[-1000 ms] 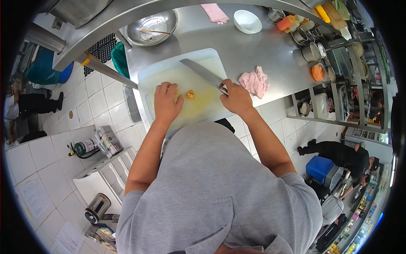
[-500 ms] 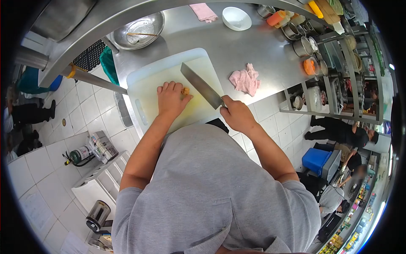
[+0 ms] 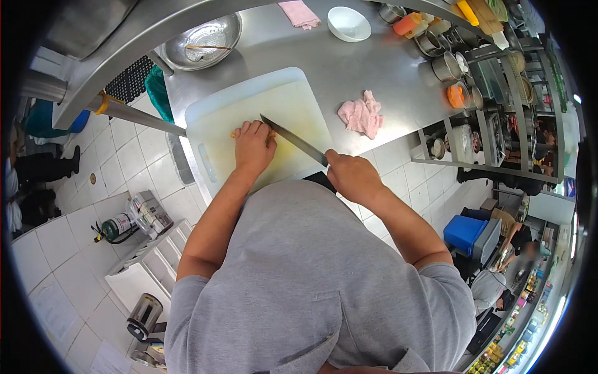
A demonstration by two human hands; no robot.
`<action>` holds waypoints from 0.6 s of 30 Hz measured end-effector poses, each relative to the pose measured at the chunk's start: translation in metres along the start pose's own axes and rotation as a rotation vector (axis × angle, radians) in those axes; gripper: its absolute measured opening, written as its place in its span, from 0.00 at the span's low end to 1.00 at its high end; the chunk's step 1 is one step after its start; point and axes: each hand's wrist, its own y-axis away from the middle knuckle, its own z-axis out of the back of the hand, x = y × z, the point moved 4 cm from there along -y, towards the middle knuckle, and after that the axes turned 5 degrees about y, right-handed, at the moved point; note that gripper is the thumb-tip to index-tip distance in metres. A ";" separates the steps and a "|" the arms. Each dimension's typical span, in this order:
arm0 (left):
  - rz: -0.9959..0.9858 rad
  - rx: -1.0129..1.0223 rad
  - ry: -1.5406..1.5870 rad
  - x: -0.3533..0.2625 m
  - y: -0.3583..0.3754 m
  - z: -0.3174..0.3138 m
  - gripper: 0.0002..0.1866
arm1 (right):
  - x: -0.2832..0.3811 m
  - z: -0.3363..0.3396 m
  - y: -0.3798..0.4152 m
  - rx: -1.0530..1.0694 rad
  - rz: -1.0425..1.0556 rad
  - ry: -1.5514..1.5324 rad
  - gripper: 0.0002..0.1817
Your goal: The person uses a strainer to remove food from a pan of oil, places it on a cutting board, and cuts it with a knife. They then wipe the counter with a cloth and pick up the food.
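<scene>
Over on the far left of the counter sits a metal bowl (image 3: 200,38) with a stick-like utensil lying across it, well clear of the action. Moving in, the white cutting board (image 3: 218,149) lies flat on the steel counter (image 3: 349,68), and here's the left hand (image 3: 253,146) pressed down on it, fingers curled tight and knuckles forward, pinning a small orange piece of food (image 3: 234,133) that only peeks out past the fingertips; most of it is hidden under the hand. It looks small, light and soft, likely a bit slick given the yellowish smear on the board, so a curled, claw-style hold from above with the tips tucked back seems the safe place to grip it. Right alongside those knuckles comes the knife (image 3: 293,139), blade edge-down and angled across the board, its flat close against the fingers. The right hand (image 3: 350,176) is wrapped fully around the handle at the board's near edge, fist closed firm. Further right, a crumpled pink cloth (image 3: 361,115) rests on the counter, apart from the board, and a white bowl (image 3: 348,23) stands beyond it.
</scene>
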 end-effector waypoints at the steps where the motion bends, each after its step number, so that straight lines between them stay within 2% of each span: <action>1: 0.004 -0.021 -0.002 0.000 0.000 0.000 0.12 | 0.001 -0.007 -0.005 -0.008 -0.003 0.014 0.11; 6: -0.022 -0.064 -0.037 -0.004 0.001 0.000 0.11 | 0.005 -0.054 -0.063 -0.029 0.010 -0.054 0.10; 12: -0.066 -0.067 -0.068 -0.006 0.005 0.014 0.11 | 0.006 -0.024 -0.094 -0.104 0.096 -0.073 0.13; 18: -0.065 -0.147 -0.028 0.006 0.023 0.045 0.14 | -0.011 -0.002 -0.097 -0.323 0.052 -0.115 0.15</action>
